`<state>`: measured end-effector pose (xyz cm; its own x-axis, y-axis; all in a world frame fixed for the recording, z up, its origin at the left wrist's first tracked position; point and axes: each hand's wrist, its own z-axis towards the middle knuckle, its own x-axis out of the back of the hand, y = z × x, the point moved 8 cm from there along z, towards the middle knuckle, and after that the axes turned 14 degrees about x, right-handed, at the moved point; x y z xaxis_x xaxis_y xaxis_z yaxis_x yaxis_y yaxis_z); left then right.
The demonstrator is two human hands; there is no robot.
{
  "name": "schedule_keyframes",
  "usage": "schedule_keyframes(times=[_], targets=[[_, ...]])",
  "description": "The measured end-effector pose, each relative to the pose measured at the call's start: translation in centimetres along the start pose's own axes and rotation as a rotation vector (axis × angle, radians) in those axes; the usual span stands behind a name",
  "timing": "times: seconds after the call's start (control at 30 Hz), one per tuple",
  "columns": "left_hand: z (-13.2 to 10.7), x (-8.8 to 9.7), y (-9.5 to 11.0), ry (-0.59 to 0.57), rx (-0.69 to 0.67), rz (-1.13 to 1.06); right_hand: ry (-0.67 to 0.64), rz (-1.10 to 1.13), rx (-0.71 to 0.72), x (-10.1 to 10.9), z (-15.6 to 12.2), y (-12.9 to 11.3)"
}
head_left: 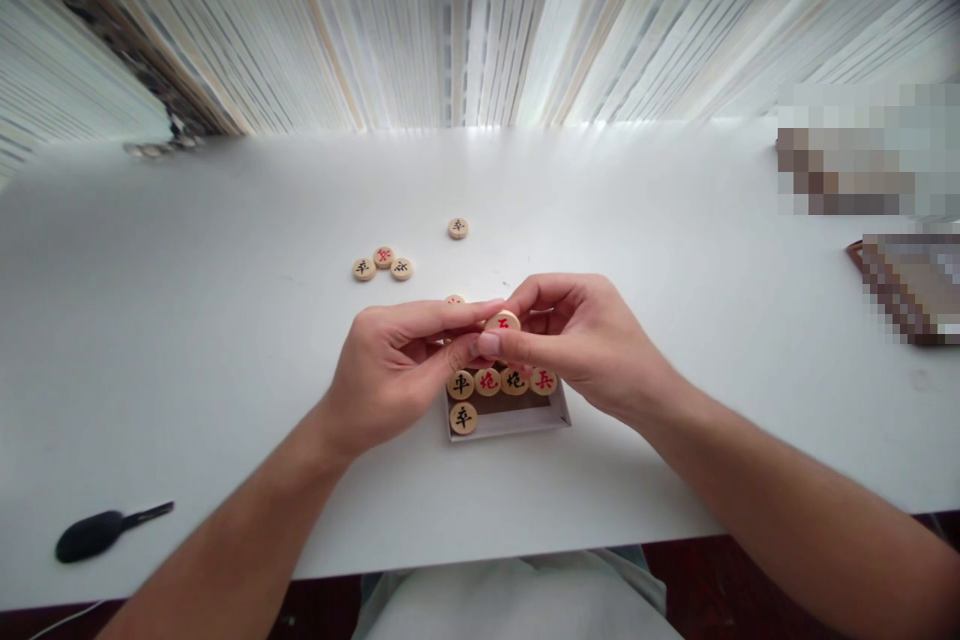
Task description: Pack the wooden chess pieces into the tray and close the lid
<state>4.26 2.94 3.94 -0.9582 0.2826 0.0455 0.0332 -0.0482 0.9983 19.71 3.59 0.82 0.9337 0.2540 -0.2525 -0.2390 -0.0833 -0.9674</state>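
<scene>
Both my hands meet over a small open box (551, 417) near the table's front edge. My left hand (394, 370) and my right hand (577, 335) pinch a round wooden chess piece (502, 322) with a red character between their fingertips. Inside the box lie several wooden pieces (487, 381) with black or red characters, set in rows. Another piece (454, 300) peeks out just behind my left fingers.
Three loose pieces (382, 264) lie in a cluster farther back on the white table (225, 350), and a single one (458, 228) sits beyond them. A black microphone (94, 533) rests at the front left. Blurred objects (911, 285) stand at the right edge.
</scene>
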Motion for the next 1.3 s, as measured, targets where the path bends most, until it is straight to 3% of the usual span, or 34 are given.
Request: schedule_keyframes(times=[0.3, 0.6, 1.07, 1.3], targets=[[-0.3, -0.1, -0.3, -0.092, -0.021, 0.025, -0.061, -0.011, 0.047, -0.8, -0.3, -0.6], [0.0, -0.1, -0.6, -0.058, 0.032, -0.096, -0.114, 0.001, 0.042, -1.5, -0.4, -1.2], [0.0, 0.7, -0.5, 0.068, 0.121, -0.05, -0.161, 0.139, -0.047, -1.5, -0.1, -0.7], [0.1, 0.7, -0.5, 0.047, 0.149, -0.118, -0.165, 0.148, -0.04, -1.3, 0.1, -0.5]])
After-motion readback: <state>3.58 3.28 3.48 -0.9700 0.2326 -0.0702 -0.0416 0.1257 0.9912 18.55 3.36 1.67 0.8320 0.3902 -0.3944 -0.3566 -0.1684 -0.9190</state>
